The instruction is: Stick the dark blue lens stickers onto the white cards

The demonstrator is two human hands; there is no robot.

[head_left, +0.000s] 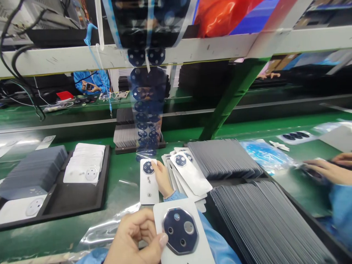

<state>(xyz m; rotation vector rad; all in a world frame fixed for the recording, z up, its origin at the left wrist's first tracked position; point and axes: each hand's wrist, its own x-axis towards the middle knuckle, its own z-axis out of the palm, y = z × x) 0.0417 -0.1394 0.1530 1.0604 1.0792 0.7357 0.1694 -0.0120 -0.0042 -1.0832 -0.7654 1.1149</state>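
Observation:
My left hand [134,238] is low in the middle, closed on a white back panel [189,253], thumb pressed beside its dark octagonal lens piece [180,231]. My right hand [162,179] reaches forward in a blue sleeve, its fingers curled on the edge of a second white panel [149,189] lying on the green bench, which carries its own dark lens piece [148,167]. A clear strip of dark lens pieces [145,106] hangs from the shelf just beyond that panel. A fanned pile of white panels [192,176] lies right beside my right hand.
Rows of grey panels [264,216] fill black trays on the right. A black tray [79,198] on the left holds white and grey stacks. A co-worker's hands [324,169] work at the right edge. A person in blue [92,81] sits across the bench. A green post [233,95] stands behind.

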